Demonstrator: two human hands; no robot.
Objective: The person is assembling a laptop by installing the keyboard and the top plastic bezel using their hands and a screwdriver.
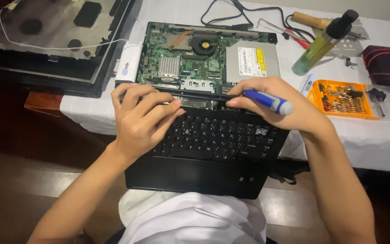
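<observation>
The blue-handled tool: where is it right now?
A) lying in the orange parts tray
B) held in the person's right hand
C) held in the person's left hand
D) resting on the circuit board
B: the blue-handled tool sits in the right hand at the top edge of the black keyboard panel, which the left hand also grips.

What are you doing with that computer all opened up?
A person is holding a laptop's black keyboard panel over their lap, its far edge at the table. The left hand and right hand grip the panel's top edge, and the right hand also holds a blue screwdriver. On the table lies the open laptop base with its green board showing, next to an orange tray of screws.
</observation>
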